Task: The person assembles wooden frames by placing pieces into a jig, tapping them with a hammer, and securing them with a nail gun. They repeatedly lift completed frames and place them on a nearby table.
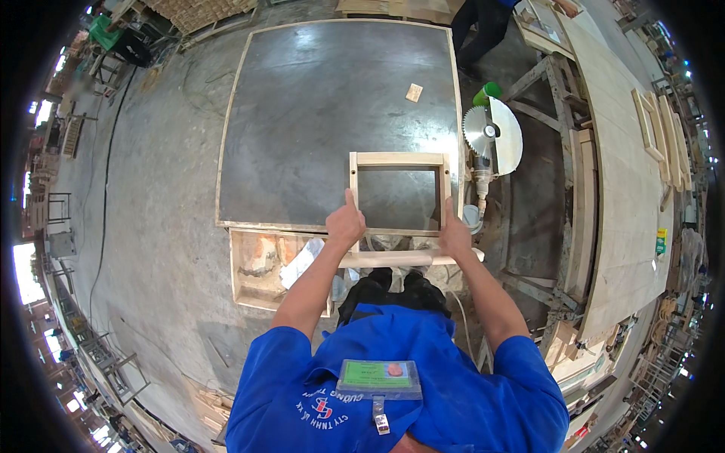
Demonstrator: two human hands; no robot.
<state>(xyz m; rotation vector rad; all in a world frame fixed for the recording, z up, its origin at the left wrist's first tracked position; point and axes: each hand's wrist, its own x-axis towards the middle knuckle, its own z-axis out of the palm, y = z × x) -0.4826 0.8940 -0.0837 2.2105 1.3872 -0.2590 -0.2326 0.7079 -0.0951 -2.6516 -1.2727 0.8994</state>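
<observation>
Left hand (346, 224) and right hand (455, 238) grasp opposite sides of the wooden frame (353, 180); its far rail (399, 159) lies beyond both.

From the wearer's head, a wide fisheye view looks steeply down over the blue shirt (483, 370) onto the nearby hands (346, 225) and grey-topped desk (317, 113).

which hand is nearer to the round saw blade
Right. The right hand is on the right side of the wooden frame, below and slightly left of the saw blade in the picture; the left hand is on the frame's left side, farther away.
</observation>
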